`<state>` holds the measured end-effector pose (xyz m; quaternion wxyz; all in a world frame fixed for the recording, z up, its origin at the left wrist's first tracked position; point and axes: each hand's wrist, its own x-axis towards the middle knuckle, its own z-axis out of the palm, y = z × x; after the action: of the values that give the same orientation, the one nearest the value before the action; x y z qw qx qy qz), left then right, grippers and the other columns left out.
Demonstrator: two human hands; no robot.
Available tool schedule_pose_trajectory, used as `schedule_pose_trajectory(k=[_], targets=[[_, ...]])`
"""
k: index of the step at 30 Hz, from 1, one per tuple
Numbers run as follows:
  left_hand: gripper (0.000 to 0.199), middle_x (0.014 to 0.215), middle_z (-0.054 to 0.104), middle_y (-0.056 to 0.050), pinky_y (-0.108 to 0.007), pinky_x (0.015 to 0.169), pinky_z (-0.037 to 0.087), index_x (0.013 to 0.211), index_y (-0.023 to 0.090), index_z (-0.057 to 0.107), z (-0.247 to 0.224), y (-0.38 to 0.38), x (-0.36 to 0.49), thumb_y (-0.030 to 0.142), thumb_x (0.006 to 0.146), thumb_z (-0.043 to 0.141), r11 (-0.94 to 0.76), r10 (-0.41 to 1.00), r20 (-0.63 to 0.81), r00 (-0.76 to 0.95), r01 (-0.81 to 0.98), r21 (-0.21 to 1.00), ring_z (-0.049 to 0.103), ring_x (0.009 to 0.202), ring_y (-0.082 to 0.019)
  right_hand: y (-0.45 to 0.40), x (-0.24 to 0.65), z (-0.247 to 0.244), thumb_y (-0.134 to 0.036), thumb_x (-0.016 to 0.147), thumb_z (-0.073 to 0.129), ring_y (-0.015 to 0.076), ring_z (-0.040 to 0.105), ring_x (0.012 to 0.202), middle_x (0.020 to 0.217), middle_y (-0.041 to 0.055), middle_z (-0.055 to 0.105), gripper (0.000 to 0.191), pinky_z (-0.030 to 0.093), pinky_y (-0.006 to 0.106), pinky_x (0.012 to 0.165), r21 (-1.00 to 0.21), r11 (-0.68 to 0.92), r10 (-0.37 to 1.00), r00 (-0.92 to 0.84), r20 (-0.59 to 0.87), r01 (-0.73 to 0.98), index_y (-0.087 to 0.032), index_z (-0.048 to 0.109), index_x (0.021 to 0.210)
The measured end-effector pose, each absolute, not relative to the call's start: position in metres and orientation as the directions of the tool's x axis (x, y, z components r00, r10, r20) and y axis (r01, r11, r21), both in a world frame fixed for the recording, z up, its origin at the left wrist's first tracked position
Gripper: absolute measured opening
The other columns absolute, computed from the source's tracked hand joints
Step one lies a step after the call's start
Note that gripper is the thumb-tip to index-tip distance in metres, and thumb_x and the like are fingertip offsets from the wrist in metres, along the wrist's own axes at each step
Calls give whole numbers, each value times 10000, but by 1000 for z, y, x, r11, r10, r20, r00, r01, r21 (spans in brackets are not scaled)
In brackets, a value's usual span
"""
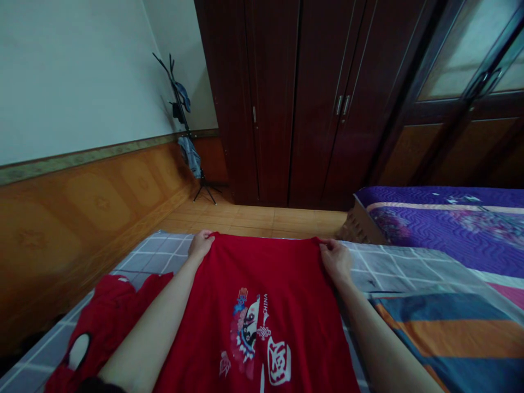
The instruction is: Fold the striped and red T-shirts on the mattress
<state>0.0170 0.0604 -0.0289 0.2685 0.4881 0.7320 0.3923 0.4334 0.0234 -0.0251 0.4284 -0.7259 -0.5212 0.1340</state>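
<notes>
A red T-shirt [295, 284] with a colourful printed figure, white characters and the word CHINA is spread out in front of me. My left hand [201, 243] pinches its far left corner. At the far right corner, my right hand [335, 258] grips the same edge, so the cloth is stretched between both hands. Its near end runs out of the bottom of the view. Under it lies a grey checked bedsheet [385, 267]. Left of my left forearm is a crumpled red garment [106, 311] with a white oval patch.
A blue and orange striped cloth [454, 327] lies flat at the right. Beyond it is a bed with a purple floral cover [442, 215]. Dark wooden wardrobes [319, 109] stand across the tiled floor [245, 217]. A coat rack [183, 112] occupies the back left corner.
</notes>
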Motion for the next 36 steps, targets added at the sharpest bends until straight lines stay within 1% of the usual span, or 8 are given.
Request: schedule_pose_trajectory(k=[8, 11, 15, 17, 21, 26, 31, 36], targets=[[321, 1147, 578, -74, -396, 803, 520, 1154, 151, 555, -20, 66, 24, 337, 892, 563, 248, 941, -91, -327, 481, 841, 595, 965, -212, 26, 437, -27, -412, 780, 466, 272, 645, 815, 862, 110, 713, 441, 434, 319, 642, -706, -119, 902, 373, 216, 698, -166, 691, 1069], [326, 1150, 575, -82, -400, 802, 521, 1169, 152, 542, -19, 67, 22, 333, 898, 555, 244, 949, -102, -300, 487, 838, 597, 959, -203, 28, 437, -28, -372, 763, 478, 275, 648, 793, 846, 103, 712, 446, 430, 322, 631, -696, -118, 918, 345, 196, 708, -168, 680, 1104], [314, 1126, 586, -81, -396, 798, 517, 1153, 147, 547, -20, 67, 20, 332, 898, 553, 191, 965, -51, -256, 559, 807, 601, 939, -194, 29, 437, -29, -302, 741, 470, 287, 647, 818, 872, 109, 710, 457, 430, 334, 655, -674, -122, 925, 330, 189, 728, -173, 667, 1132], [279, 1069, 621, -63, -366, 811, 499, 1125, 161, 565, -20, 66, 19, 262, 866, 582, 137, 976, 1, -219, 615, 777, 607, 923, -187, 28, 437, -29, -296, 744, 464, 293, 647, 832, 877, 115, 709, 458, 433, 341, 666, -666, -124, 925, 329, 191, 735, -174, 664, 1137], [355, 956, 665, -20, -297, 874, 438, 1018, 211, 622, -15, 69, 12, 56, 707, 550, 6, 991, 93, -93, 741, 672, 590, 966, -186, 27, 437, -29, -293, 753, 458, 307, 646, 832, 875, 127, 710, 453, 432, 351, 661, -650, -126, 923, 329, 200, 749, -174, 666, 1137], [273, 915, 617, -30, -298, 886, 417, 813, 194, 628, -5, 75, 0, 32, 637, 496, -106, 993, 88, 73, 875, 473, 555, 970, -193, 27, 437, -29, -282, 748, 472, 289, 646, 844, 907, 125, 712, 442, 431, 325, 652, -638, -131, 916, 339, 214, 759, -177, 673, 1127], [132, 957, 585, -34, -340, 820, 451, 885, 161, 606, 7, 75, -14, 164, 753, 612, -118, 993, 21, 117, 952, 283, 565, 879, -180, 28, 436, -30, -266, 753, 470, 268, 648, 837, 896, 115, 715, 430, 430, 303, 658, -645, -180, 891, 401, 213, 743, -163, 677, 1116], [285, 1096, 593, -72, -400, 811, 505, 1103, 146, 569, 10, 81, -19, 344, 898, 551, -48, 999, 7, 48, 984, 174, 593, 940, -192, 29, 438, -30, -288, 769, 484, 280, 647, 817, 861, 117, 712, 429, 426, 311, 641, -656, -206, 885, 424, 192, 726, -165, 667, 1137]])
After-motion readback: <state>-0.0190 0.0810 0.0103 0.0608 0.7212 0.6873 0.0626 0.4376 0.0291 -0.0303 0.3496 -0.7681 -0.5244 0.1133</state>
